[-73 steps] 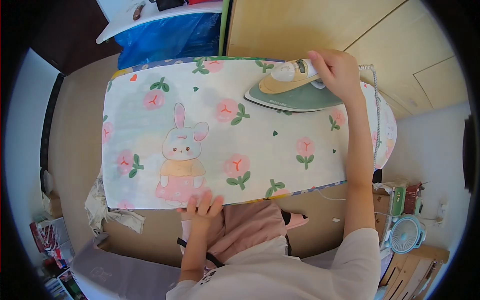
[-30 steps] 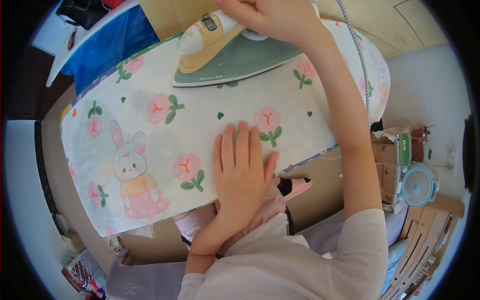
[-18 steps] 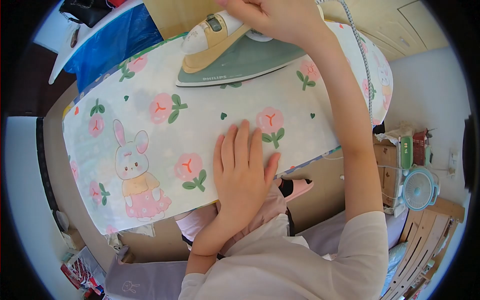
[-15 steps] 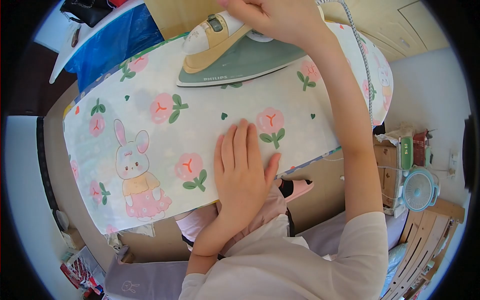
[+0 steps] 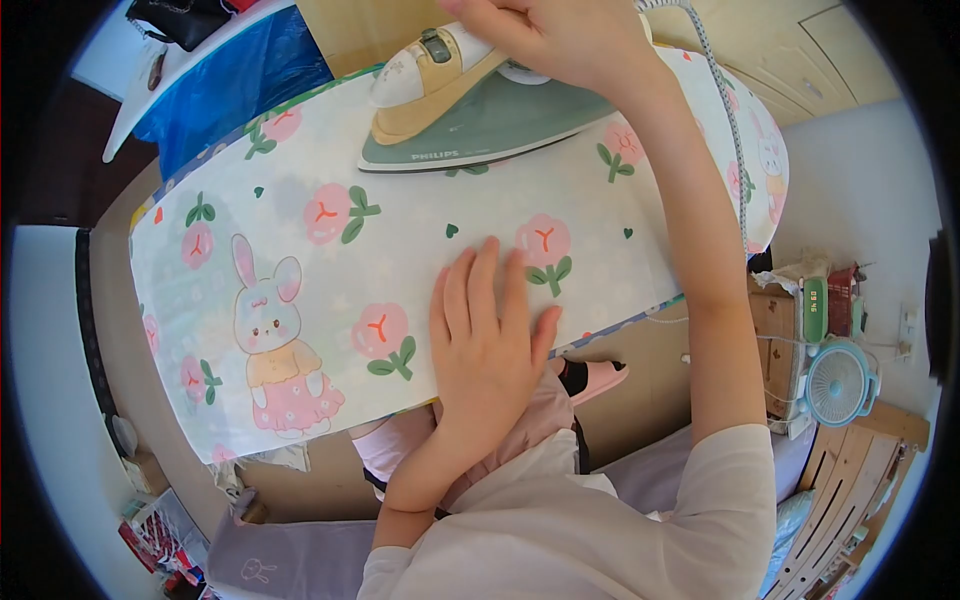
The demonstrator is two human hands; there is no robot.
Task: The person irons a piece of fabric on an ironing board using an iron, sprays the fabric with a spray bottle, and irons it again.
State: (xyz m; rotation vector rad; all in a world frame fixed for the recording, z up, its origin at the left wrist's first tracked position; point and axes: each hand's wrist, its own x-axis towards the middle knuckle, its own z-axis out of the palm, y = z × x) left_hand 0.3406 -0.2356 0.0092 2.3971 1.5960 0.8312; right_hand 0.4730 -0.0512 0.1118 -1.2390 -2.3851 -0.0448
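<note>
A green-and-white Philips steam iron (image 5: 500, 115) with a beige trim rests flat on a white printed cloth (image 5: 300, 390). My right hand (image 5: 555, 40) is closed around the iron's handle at the top edge of the view; some of its fingers are cut off there. My left hand (image 5: 485, 325) lies flat on the cloth near its front edge, fingers stretched out and slightly apart, between two pink flower prints. The cloth, patterned with flowers, small hearts and a rabbit, covers an ironing board whose blue patterned edge (image 5: 630, 325) shows.
The iron's braided cord (image 5: 728, 110) runs down behind my right forearm. A blue plastic sheet (image 5: 235, 95) hangs from a white surface at upper left. To the right are a blue fan (image 5: 838, 383) and a green digital clock (image 5: 815, 308). A grey padded seat (image 5: 300, 555) is below.
The index finger of my left hand has spread slightly from the middle finger. The iron stays in place on the cloth, and the whole view has shifted a little.
</note>
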